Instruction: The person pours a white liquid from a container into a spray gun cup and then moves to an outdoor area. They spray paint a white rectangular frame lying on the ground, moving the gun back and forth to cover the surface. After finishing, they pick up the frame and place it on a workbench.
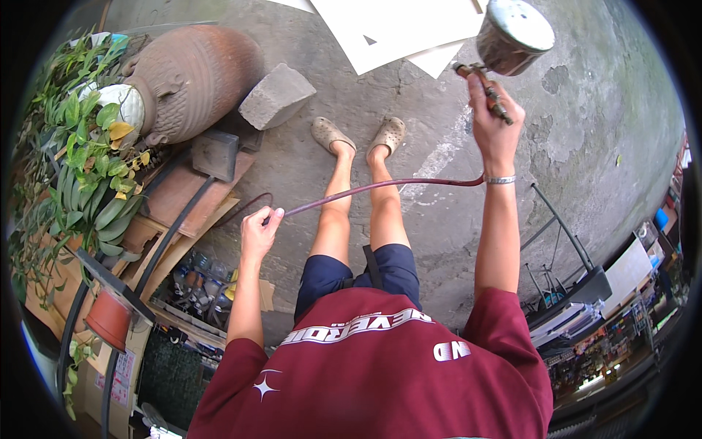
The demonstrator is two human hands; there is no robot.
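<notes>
My right hand (pixel 499 135) is closed around a spray gun (pixel 494 96) at the upper right, arm stretched forward. A metal paint cup (pixel 512 44), whitish on top and stained down its side, is at the far end of the gun. From near my right wrist a dark red air hose (pixel 380 187) runs leftward across the front of my legs. My left hand (pixel 259 235) is closed on this hose at the left, and beyond it the hose curls back toward the planks. Flat white panels (pixel 395 33) lie on the ground ahead, left of the cup.
A large brown clay jar (pixel 197 77) lies tipped at the left beside a concrete block (pixel 278 96). Leafy plants (pixel 95 168), wooden boards (pixel 194 186) and a terracotta pot (pixel 110 320) crowd the left side. A metal-legged frame (pixel 567 227) and stacked papers (pixel 570 314) are at the right.
</notes>
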